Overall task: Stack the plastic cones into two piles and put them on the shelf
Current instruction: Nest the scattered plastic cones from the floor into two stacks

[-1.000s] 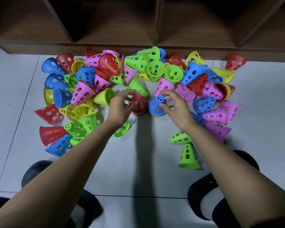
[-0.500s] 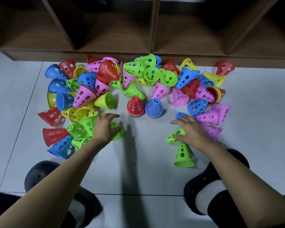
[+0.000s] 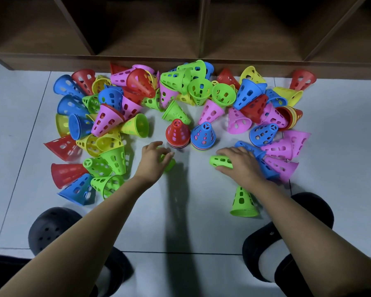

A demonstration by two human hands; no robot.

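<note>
We judge task early. Two low piles started on pale tiled floor (image 3: 19, 146): red-topped pile of perforated plastic cones (image 3: 177, 133), blue-topped pile of perforated plastic cones (image 3: 202, 136) just beside, at its 3 o'clock. Loose coloured plastic cones (image 3: 105, 121) unstacked, strewn 9 through 12 to 3 o'clock. Brown wooden shelf (image 3: 201, 28) at 12 o'clock: we see no cone in compartments. Left hand (image 3: 153, 156) curled round left green perforated plastic cone (image 3: 169, 166). Right hand (image 3: 238, 161) clamped over right green perforated plastic cone (image 3: 220, 161), lying on side.
</note>
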